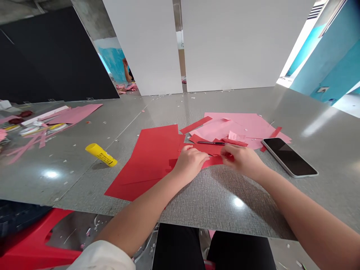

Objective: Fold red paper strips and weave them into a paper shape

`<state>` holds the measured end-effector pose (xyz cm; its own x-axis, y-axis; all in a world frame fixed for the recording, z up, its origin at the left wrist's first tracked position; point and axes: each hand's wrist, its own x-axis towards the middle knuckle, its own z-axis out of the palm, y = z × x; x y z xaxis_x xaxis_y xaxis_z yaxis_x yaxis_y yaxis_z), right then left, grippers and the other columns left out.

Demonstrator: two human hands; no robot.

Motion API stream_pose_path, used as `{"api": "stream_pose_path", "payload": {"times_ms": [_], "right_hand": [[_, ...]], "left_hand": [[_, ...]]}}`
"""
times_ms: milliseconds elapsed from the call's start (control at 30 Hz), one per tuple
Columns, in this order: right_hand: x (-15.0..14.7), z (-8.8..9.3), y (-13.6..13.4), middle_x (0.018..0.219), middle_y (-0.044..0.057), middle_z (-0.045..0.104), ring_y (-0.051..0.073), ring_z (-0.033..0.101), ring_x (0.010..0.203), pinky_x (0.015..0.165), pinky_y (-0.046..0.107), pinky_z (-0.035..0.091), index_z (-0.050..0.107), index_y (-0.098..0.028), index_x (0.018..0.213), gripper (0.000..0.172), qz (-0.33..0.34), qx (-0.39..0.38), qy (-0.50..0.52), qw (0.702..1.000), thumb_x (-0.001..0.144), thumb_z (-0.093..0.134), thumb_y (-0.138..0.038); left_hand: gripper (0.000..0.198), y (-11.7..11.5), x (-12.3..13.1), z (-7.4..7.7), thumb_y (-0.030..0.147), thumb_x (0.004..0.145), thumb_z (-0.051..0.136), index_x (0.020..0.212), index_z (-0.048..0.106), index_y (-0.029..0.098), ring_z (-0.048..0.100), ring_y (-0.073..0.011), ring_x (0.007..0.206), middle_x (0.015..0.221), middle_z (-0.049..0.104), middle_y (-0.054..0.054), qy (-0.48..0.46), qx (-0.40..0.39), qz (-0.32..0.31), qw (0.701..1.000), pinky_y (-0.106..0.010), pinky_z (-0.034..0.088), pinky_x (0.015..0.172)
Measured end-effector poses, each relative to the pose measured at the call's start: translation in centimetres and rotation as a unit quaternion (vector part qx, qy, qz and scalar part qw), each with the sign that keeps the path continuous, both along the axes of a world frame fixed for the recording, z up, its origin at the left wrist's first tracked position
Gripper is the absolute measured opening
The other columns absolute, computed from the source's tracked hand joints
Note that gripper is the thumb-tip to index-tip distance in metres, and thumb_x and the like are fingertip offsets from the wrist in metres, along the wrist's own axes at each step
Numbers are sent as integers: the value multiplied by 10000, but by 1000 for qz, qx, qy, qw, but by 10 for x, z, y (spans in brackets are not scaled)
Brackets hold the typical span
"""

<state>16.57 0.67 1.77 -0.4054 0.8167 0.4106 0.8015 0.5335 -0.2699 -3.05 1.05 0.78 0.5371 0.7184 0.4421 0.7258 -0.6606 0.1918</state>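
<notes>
Pink paper scraps (70,116) lie at the far left of the grey tabletop (230,105), and a yellow glue stick (101,155) sits on open surface between them and a large red paper sheet (146,161). The left hand (189,163) rests on the sheet's right part, fingers curled down. Just beside it, apart but close, the right hand (242,161) brings its fingertips (226,153) to a red paper strip (213,161); whether they pinch it is hidden. A slim black tool (210,143) lies just beyond on red paper offcuts (233,142), against pink paper sheets (242,125). A black smartphone (289,157) sits right, with open tabletop between the hands and the near edge.
</notes>
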Motion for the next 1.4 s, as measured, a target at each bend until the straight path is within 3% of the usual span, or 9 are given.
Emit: {"api": "stream_pose_path", "payload": {"times_ms": [100,267,600,800,900,967,1100,1267,1400], "right_hand": [[-5,-1,-3,685,30,626,122,503,553,485,233,297,562,-176,701,89,1,3,-10,1000,728,478,-187],[-5,1,-4,705,26,632,124,523,575,506,230,325,564,-188,728,78,5,-14,4,1000,713,488,-174],[13,12,5,663,0,604,123,537,585,531,234,384,516,-203,671,42,2,-115,14,993,696,493,-179],[19,11,6,707,15,636,141,584,626,573,257,427,565,-204,723,70,-44,-63,88,993,730,497,-212],[4,7,-1,840,42,667,163,607,754,634,267,436,599,-199,834,136,14,-27,94,995,778,478,-227],[-10,3,-5,786,39,664,155,591,677,571,256,409,604,-194,809,133,34,-24,54,998,770,477,-209],[-21,-3,-8,723,35,650,138,547,583,516,244,364,592,-187,755,99,10,-26,27,999,724,498,-190],[0,-3,4,694,13,623,126,540,604,580,247,416,557,-193,715,74,14,-60,77,995,704,492,-159],[16,-4,13,707,6,633,138,584,633,629,271,470,566,-202,719,42,-28,-90,116,989,716,524,-193]], "left_hand": [[205,0,2,-1,299,879,464,931,645,218,595,-146,768,776,676,-16,-3,-7,-14,1000,-359,350,879],[299,0,4,-2,267,910,379,793,644,197,560,-134,665,667,648,-9,11,-20,-17,1000,-326,342,764],[294,-1,1,3,297,908,391,791,643,200,541,-141,678,663,643,-1,29,-47,-5,998,-317,317,722],[281,1,-4,3,276,902,401,775,639,198,532,-136,658,645,636,1,14,-49,8,999,-321,322,734],[279,1,-3,3,278,900,398,785,639,197,532,-139,662,644,628,-4,19,-34,2,999,-320,319,724],[284,-1,0,3,265,901,387,793,640,195,527,-140,659,644,624,-9,29,-24,-6,999,-318,312,709],[302,-3,4,4,237,897,376,740,629,187,516,-140,648,619,614,-10,45,-26,-12,999,-318,298,692],[320,-1,-4,7,271,904,381,706,620,192,524,-138,669,636,635,2,26,-28,-8,999,-327,305,733],[279,3,-12,10,265,896,406,738,627,198,518,-128,645,616,623,11,0,-23,26,999,-329,316,747]]}}
